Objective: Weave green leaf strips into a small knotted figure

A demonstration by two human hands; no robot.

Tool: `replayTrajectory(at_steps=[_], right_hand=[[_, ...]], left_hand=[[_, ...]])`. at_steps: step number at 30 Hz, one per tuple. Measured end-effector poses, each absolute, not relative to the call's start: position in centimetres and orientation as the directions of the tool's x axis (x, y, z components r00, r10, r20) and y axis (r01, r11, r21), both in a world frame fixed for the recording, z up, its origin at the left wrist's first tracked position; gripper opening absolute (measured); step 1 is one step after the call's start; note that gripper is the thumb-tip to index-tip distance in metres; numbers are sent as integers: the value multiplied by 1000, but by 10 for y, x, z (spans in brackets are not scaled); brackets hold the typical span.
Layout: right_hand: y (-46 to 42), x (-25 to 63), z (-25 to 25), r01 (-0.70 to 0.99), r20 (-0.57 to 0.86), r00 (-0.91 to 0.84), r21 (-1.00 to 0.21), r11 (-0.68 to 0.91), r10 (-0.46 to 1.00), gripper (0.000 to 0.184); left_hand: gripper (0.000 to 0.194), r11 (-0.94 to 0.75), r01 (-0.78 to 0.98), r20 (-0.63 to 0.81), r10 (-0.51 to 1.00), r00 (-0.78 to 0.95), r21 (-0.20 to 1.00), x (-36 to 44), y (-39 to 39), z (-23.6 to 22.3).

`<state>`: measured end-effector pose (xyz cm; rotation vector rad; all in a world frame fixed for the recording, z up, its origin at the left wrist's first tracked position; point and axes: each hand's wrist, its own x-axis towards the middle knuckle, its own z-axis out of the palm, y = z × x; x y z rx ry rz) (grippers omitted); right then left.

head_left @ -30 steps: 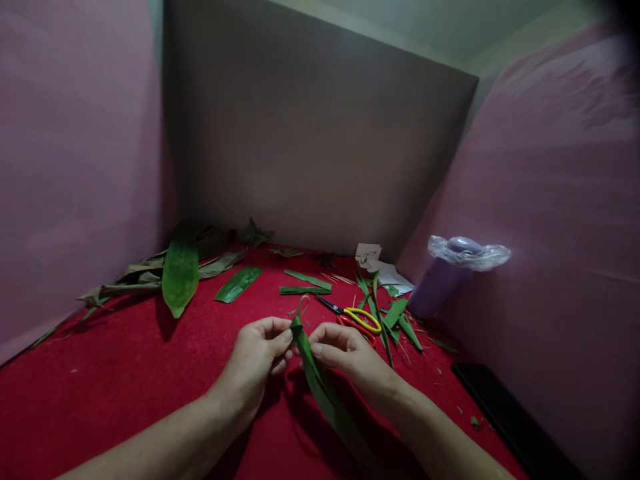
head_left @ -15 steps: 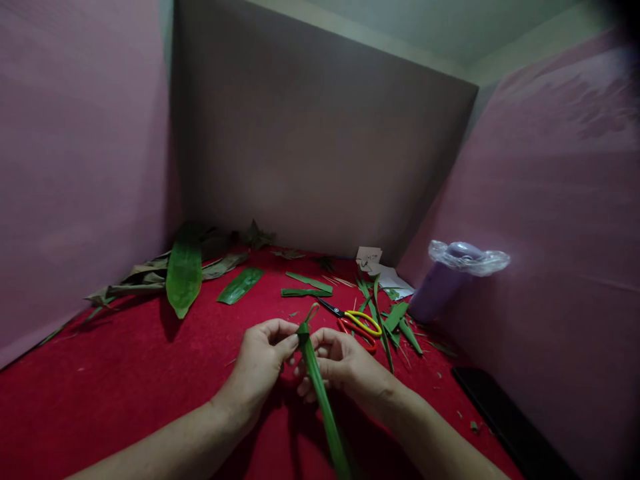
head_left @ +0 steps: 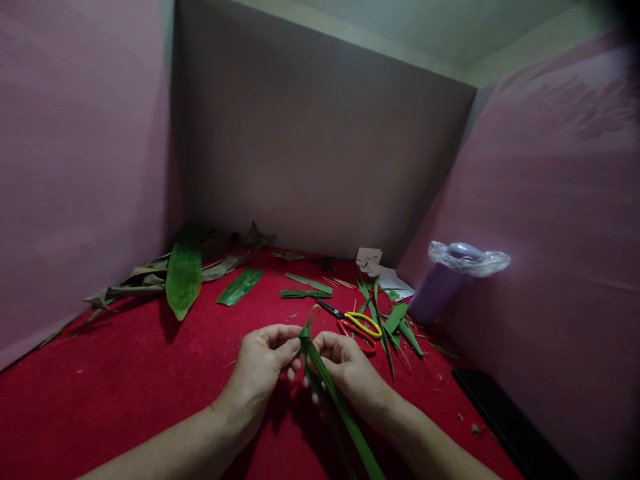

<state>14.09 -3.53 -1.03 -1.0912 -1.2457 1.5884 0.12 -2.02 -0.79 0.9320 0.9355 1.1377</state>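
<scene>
1. Left hand (head_left: pixel 265 363): thumb and finger pinch the folded head of the leaf strip (head_left: pixel 341 405), held above the red cloth (head_left: pixel 150 407).
2. Right hand (head_left: pixel 353 373): fingers curled against the strip; closure cannot be told.
3. Step, apparently: folding. Next move likely calls for steady left pinch.

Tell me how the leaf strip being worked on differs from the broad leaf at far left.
The leaf strip is long and narrow; the broad leaf is wide, tapering to a point.
The leaf strip is folded near its top, with a thin loop above; the broad leaf is unfolded.
The left hand pinches the leaf strip; the broad leaf is unheld.
Both are green.
</scene>
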Motion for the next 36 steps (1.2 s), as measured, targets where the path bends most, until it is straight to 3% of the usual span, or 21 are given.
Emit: replayTrajectory(at_steps=[16, 27, 36], right_hand=[[-30, 145, -14, -114, -78, -416, -984, -137, 906, 41], [-29, 142, -21, -40, -14, -272, -999, -26, 962, 39], [-31, 144, -18, -39, -53, -250, -997, -65, 967, 36]], left_hand=[[19, 169, -300, -108, 972, 209, 939, 4, -21, -9], [22, 171, -226, -123, 969, 213, 959, 4, -21, -11], [18, 155, -200, -112, 971, 209, 968, 4, -21, -9]])
